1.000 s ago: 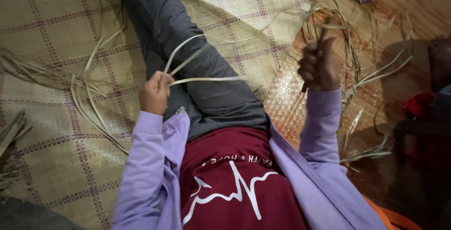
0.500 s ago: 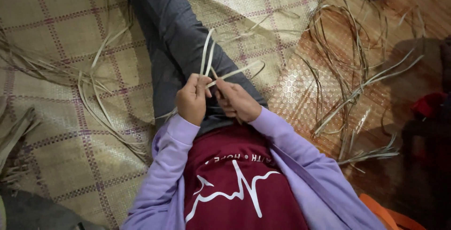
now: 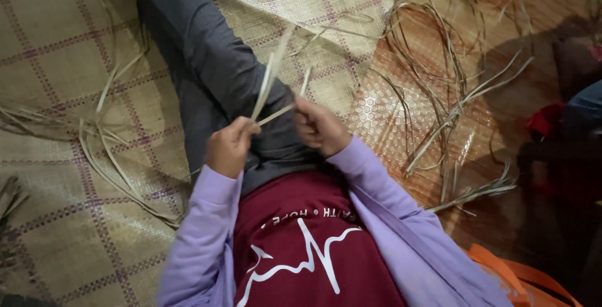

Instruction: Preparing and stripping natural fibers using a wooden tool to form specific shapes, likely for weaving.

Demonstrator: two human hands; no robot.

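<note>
Working pale reed strips (image 3: 271, 87) over the lap, above the woven mat's (image 3: 56, 62) middle: left hand (image 3: 229, 147) and right hand (image 3: 320, 128) both pinch them closed. Crossing appears underway; tightening likely needs steady tension.

The person wears a soft, light purple long-sleeved jacket (image 3: 207, 244), left open down the front. Its sleeves are loose and slightly creased, and each ends in a plain cuff at the wrist. Under the jacket is a dark maroon shirt (image 3: 313, 257) printed in white with a jagged heartbeat-style line that runs across the chest, with a short row of small white lettering just above it. The leg that stretches toward the far left is covered by dark grey trousers (image 3: 213, 62) of smooth cloth, gently wrinkled near the waist. Both hands are bare.
</note>
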